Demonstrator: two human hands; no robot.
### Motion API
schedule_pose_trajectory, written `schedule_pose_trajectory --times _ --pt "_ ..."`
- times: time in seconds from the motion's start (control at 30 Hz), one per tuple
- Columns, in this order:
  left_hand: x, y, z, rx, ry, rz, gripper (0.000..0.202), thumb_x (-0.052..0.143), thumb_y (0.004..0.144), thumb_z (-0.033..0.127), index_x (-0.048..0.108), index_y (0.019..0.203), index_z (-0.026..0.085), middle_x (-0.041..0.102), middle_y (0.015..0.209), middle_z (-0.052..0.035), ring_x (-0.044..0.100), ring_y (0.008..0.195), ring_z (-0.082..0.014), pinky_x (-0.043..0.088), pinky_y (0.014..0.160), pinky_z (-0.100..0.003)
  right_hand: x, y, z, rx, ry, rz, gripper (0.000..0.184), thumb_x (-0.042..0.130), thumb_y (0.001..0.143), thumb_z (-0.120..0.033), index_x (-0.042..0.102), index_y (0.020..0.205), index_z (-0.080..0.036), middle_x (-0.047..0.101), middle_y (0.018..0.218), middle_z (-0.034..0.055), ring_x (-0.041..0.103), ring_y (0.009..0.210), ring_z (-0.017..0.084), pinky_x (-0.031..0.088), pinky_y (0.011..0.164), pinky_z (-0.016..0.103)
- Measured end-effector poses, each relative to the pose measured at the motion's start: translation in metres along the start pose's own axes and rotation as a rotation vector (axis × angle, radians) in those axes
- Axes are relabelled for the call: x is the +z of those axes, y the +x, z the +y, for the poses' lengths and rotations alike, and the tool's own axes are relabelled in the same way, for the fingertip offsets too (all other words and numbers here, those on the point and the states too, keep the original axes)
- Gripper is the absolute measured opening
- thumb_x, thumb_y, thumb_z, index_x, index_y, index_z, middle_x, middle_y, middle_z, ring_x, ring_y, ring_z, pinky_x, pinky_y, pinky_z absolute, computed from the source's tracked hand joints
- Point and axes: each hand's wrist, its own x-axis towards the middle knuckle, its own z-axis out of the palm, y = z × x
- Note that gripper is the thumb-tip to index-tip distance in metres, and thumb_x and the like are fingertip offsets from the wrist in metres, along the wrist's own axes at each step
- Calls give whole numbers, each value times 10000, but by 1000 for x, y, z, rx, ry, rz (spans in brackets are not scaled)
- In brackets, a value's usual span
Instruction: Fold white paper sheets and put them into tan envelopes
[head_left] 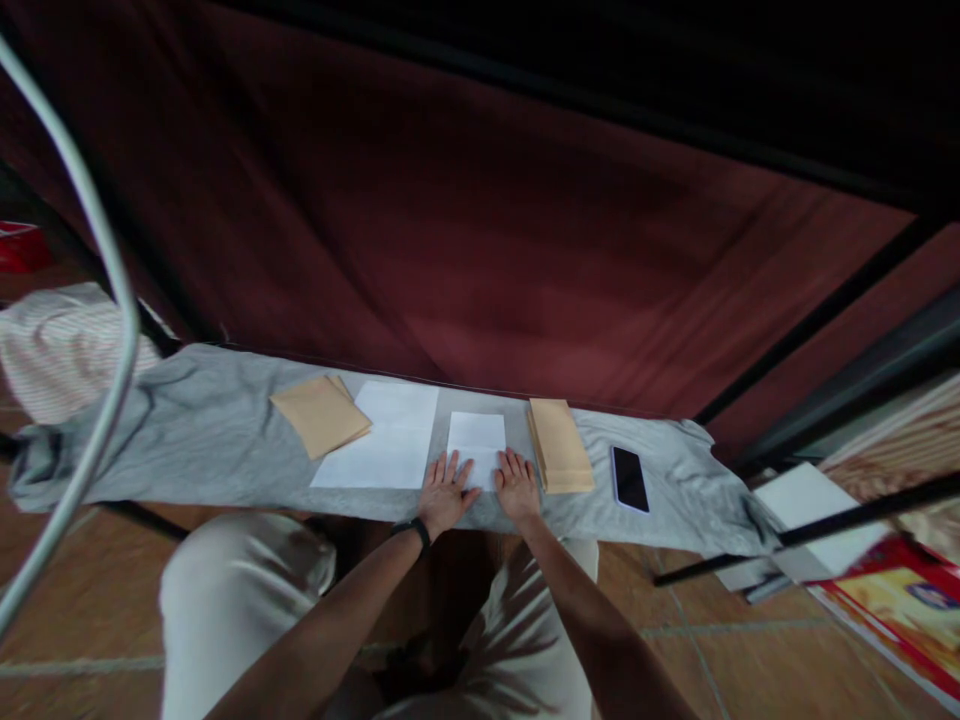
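My left hand (446, 492) and my right hand (516, 484) lie flat, fingers spread, on the near edge of a small white sheet of paper (477, 438). The sheet rests on a grey cloth (202, 430) that covers a low narrow surface. Left of it sits a larger white sheet (386, 440) with a stack of tan envelopes (321, 414) overlapping its left corner. Just right of my right hand is another stack of tan envelopes (559, 444). My left wrist wears a dark band.
A black phone (629, 479) lies on the cloth right of the envelopes. A dark red curtain (480, 250) hangs behind. A metal tube (112, 300) curves at left beside a striped cushion (64, 345). White paper (806, 500) and a red-yellow packet (904, 600) lie on the tiled floor, right.
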Motion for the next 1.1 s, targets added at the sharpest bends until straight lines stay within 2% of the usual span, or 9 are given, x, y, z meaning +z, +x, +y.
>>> schedule_pose_trajectory --times 0.13,0.27,0.4,0.47,0.57,0.73,0.83,1.0,1.1 --pt "1 2 0 -9 15 33 652 363 963 575 421 1505 217 346 1598 -123 247 1497 -329 157 1206 -534 1 0 7 -29 47 73 475 331 1030 -267 459 1478 -174 438 1540 94 348 1443 230 235 1191 463" --pt "3 20 5 16 16 96 635 299 996 472 373 1515 114 347 1594 -146 241 1505 -275 181 1220 -490 1 13 7 -52 125 132 478 315 1020 -226 476 1465 -155 461 1522 110 374 1431 210 286 1184 437" --pt "9 44 11 53 -7 44 591 292 990 344 391 1490 45 354 1583 -179 258 1498 -273 232 1210 -457 6 38 -10 -136 178 99 482 281 1039 -257 471 1468 -146 451 1530 105 383 1429 190 320 1183 413" --pt "14 51 11 75 -6 15 576 308 968 277 391 1492 53 365 1576 -184 270 1494 -274 228 1211 -465 10 50 -20 -187 175 61 484 266 1052 -279 493 1450 -126 460 1523 103 386 1429 179 318 1189 381" --pt "22 52 7 103 -2 34 582 331 950 245 371 1512 98 380 1572 -165 268 1495 -272 203 1219 -492 15 65 -25 -219 135 -6 480 259 1062 -288 527 1423 -120 482 1506 96 390 1428 178 290 1203 368" --pt "28 54 0 64 -9 59 572 304 978 313 381 1507 111 391 1569 -145 278 1493 -255 229 1217 -471 15 78 -8 -151 20 -23 472 322 1061 -342 448 1487 -183 380 1568 90 354 1452 223 281 1192 434" --pt "28 59 -3 -12 4 46 592 283 985 342 383 1498 64 372 1571 -172 279 1492 -260 249 1208 -452 14 78 5 -91 -16 -9 502 338 1057 -354 402 1512 -152 351 1577 113 343 1457 246 264 1191 447" --pt "32 75 -2 -99 44 93 618 284 977 344 338 1521 55 379 1561 -189 269 1494 -280 185 1219 -496 18 72 15 -33 -11 10 534 315 1057 -373 350 1537 -141 336 1586 93 313 1470 244 228 1204 435" --pt "35 90 5 -74 41 97 604 275 978 323 347 1522 71 370 1570 -174 253 1501 -276 166 1222 -502 22 71 15 -18 -14 17 537 321 1052 -372 349 1538 -145 333 1587 95 307 1473 244 220 1207 441"
